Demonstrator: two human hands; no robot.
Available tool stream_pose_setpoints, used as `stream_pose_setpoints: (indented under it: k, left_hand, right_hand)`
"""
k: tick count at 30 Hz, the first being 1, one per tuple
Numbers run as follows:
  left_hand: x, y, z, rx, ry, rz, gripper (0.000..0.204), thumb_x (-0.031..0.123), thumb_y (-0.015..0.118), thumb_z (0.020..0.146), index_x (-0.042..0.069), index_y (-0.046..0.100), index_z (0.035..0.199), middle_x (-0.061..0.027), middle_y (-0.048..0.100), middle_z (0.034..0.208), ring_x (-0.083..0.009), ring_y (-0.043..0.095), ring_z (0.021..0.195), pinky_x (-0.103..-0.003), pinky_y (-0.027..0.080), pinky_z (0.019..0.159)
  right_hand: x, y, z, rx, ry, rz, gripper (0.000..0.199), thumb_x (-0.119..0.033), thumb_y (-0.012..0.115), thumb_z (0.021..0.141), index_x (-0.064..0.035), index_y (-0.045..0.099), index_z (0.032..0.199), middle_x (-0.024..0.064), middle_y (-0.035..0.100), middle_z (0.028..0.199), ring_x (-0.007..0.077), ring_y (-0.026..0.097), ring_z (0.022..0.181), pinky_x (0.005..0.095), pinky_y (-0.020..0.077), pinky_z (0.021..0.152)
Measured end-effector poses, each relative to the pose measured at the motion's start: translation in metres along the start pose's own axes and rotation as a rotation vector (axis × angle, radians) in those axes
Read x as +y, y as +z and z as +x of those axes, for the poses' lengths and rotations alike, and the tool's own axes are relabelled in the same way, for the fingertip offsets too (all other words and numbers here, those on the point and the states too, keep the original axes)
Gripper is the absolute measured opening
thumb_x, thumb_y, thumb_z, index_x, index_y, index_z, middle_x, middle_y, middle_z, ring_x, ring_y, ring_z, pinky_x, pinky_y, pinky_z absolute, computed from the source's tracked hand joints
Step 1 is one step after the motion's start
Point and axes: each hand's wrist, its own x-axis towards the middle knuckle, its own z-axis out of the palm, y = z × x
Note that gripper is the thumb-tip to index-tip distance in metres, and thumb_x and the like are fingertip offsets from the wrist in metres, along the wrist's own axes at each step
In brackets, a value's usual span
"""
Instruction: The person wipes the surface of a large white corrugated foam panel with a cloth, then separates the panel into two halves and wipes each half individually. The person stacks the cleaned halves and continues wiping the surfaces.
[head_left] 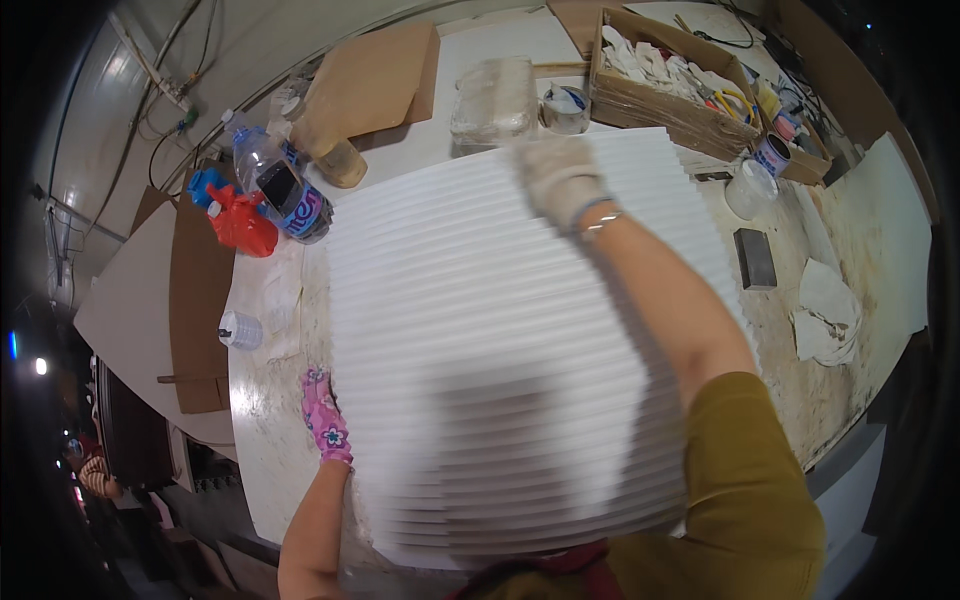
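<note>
A large white ribbed panel (480, 290) covers the middle of the table, its ridges running across from left to right. My left hand (327, 418), in a pink flowered glove, rests along the panel's left edge with its fingers stretched out forward. Over the far part of the panel is my right hand (562, 178) in an off-white work glove. Motion blurs that hand, and its fingers cannot be made out; whether it holds anything does not show. Shadow falls across the near half of the panel.
A large bottle (290, 195) and a red bag (240, 222) stand at the left. Behind the panel sit a wrapped block (494, 100), a tape roll (565, 108) and a cardboard box (660, 105) of gloves and tools. Rightward lie a dark block (755, 259) and a white cloth (828, 315).
</note>
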Motion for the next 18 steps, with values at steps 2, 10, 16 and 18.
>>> stream_pose_setpoints:
  k: [2, 10, 16, 18]
  left_hand:
    - [0.002, 0.002, -0.001, 0.024, 0.011, 0.024, 0.046, 0.013, 0.037, 0.106, 0.011, 0.055, 0.148, -0.0134, 0.046, 0.158, -0.0346, 0.037, 0.149, -0.047, 0.026, 0.122]
    - [-0.008, 0.005, 0.011, -0.021, -0.102, -0.18, 0.047, 0.013, 0.034, 0.105, 0.007, 0.06, 0.143, -0.0154, 0.05, 0.154, -0.0327, 0.041, 0.146, -0.042, 0.031, 0.12]
    - [-0.036, 0.018, 0.004, 0.018, -0.081, -0.055, 0.048, 0.019, 0.031, 0.107, 0.009, 0.06, 0.144, -0.0154, 0.051, 0.153, -0.0327, 0.041, 0.147, -0.043, 0.031, 0.12]
    - [-0.048, 0.024, 0.005, 0.0, -0.161, -0.31, 0.049, 0.023, 0.03, 0.108, 0.009, 0.06, 0.144, -0.0147, 0.051, 0.153, -0.033, 0.041, 0.147, -0.044, 0.03, 0.12]
  right_hand:
    - [0.044, -0.013, -0.012, -0.001, 0.161, -0.095, 0.023, -0.027, 0.058, 0.098, -0.0086, 0.069, 0.106, 0.0174, 0.069, 0.1, 0.0338, 0.069, 0.091, 0.0478, 0.0561, 0.08]
    - [-0.08, -0.012, 0.045, 0.034, 0.002, -0.12, 0.023, -0.025, 0.058, 0.097, -0.0138, 0.074, 0.11, 0.0165, 0.074, 0.107, 0.0305, 0.072, 0.095, 0.0466, 0.0554, 0.083]
    - [0.002, 0.019, 0.03, -0.022, 0.045, -0.048, 0.021, -0.023, 0.061, 0.099, -0.0103, 0.072, 0.112, 0.0131, 0.071, 0.113, 0.0283, 0.071, 0.101, 0.0423, 0.0563, 0.085]
    - [0.04, 0.023, 0.019, -0.11, 0.037, -0.157, 0.023, -0.026, 0.063, 0.098, -0.0111, 0.07, 0.114, 0.0117, 0.07, 0.11, 0.0285, 0.071, 0.1, 0.0428, 0.0569, 0.086]
